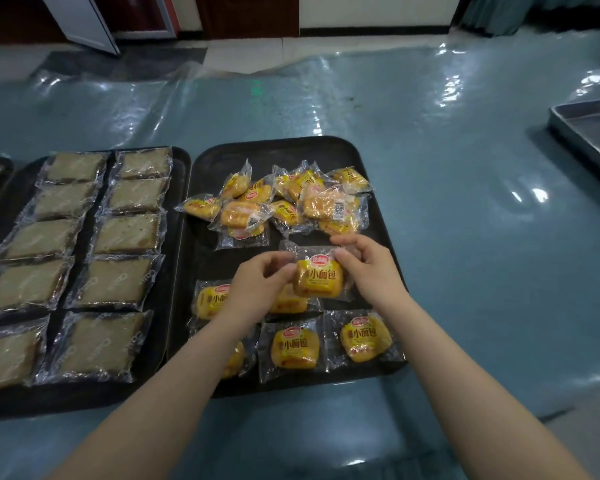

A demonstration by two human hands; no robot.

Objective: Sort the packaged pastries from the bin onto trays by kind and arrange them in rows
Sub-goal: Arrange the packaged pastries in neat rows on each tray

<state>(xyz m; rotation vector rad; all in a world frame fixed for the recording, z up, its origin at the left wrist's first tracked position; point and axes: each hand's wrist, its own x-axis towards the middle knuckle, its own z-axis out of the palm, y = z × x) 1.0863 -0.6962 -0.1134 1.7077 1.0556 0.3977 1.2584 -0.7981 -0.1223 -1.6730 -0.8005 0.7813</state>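
Plastic-sheeted blue table (pixel 465 237) carries two black trays. Both my left hand (pixel 257 285) and right hand (pixel 368 268) have fingers pinched shut on one small-bread packet (pixel 317 278), held over the right tray (pixel 284 150) above the second row. Recommended: lower it flat, label up, beside its neighbour (pixel 212 301), edges aligned. Loose pile (pixel 284 202) remains unsorted.

A shiny plastic sheet (pixel 447 168) covers the blue table. At the upper left of the frame stands a white door (pixel 84 19).
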